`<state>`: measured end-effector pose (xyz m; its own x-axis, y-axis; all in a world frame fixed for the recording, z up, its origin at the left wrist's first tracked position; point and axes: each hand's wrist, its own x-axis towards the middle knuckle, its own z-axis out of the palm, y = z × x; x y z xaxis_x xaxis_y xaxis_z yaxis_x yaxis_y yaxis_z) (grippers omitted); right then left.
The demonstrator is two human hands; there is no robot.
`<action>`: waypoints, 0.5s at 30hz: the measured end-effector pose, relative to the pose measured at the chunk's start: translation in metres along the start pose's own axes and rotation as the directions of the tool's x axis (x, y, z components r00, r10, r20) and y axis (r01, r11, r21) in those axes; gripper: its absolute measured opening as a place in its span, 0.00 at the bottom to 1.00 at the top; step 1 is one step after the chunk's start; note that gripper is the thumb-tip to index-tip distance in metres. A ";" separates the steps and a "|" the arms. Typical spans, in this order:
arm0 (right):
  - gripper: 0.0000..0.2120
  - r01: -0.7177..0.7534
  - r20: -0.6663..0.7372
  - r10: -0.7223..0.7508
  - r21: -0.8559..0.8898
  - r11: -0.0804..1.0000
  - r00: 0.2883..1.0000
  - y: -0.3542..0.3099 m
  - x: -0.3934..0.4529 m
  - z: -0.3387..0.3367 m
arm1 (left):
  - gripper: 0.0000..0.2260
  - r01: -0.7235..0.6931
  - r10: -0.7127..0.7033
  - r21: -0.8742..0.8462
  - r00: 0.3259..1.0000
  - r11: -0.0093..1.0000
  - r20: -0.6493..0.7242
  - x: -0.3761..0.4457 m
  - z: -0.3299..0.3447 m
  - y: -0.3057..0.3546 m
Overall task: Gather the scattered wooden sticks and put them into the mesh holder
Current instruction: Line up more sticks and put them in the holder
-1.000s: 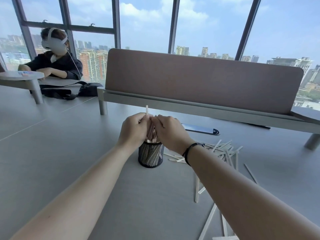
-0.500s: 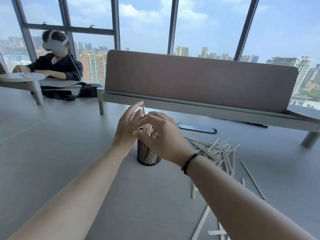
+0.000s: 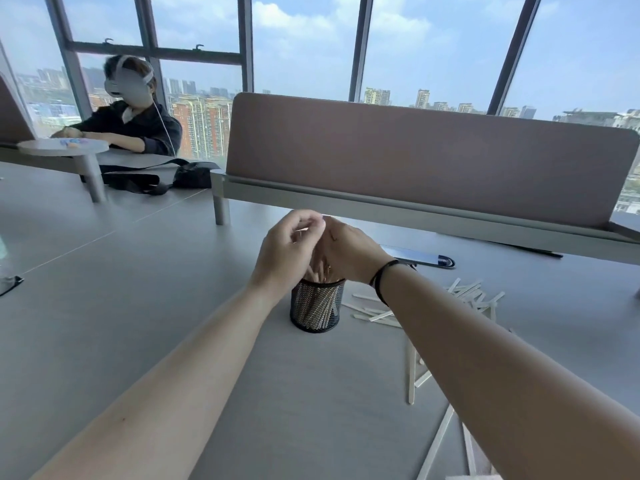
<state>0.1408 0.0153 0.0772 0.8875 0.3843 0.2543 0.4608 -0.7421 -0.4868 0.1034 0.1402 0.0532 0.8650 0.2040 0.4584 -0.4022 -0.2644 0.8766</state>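
Black mesh holder (image 3: 317, 308) stands mid-frame on the grey bench (image 3: 104, 306), sticks upright inside. Above it the left hand (image 3: 284, 252) curls its fingers (image 3: 308, 223) around the stick tops, and the right hand (image 3: 349, 252) cups them too (what each actually grips is hidden). Loose wooden sticks (image 3: 464, 299) lie lower right, partly behind the forearm.

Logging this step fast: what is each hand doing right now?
Left hand: fingers curled over the mesh holder; grip contents cannot be told.
Right hand: curled over the sticks in the holder; cannot tell.
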 end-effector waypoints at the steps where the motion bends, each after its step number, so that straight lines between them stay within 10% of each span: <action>1: 0.19 0.005 -0.001 -0.005 0.074 0.997 1.000 -0.002 -0.002 -0.001 | 0.18 0.008 -0.007 -0.004 0.998 1.000 0.059 -0.002 -0.001 -0.001; 7: 0.19 -0.127 -0.026 0.209 0.719 0.684 0.978 0.001 -0.012 -0.001 | 0.64 0.004 -0.022 0.041 0.898 0.999 0.440 -0.004 -0.015 -0.010; 11: 0.37 -0.216 0.065 0.283 0.810 0.545 0.957 0.009 -0.020 0.003 | 0.63 -0.030 -0.074 0.225 0.896 0.974 0.439 0.001 -0.018 -0.011; 15: 0.32 -0.250 0.123 0.245 0.761 0.599 0.962 0.006 -0.031 -0.001 | 0.54 0.006 -0.100 0.287 0.944 0.958 0.315 0.010 -0.007 -0.013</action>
<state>0.1160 -0.0017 0.0669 0.9666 0.2553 0.0225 0.0555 -0.1229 -0.9909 0.1152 0.1526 0.0480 0.9510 -0.0781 0.2991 -0.2945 -0.5223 0.8003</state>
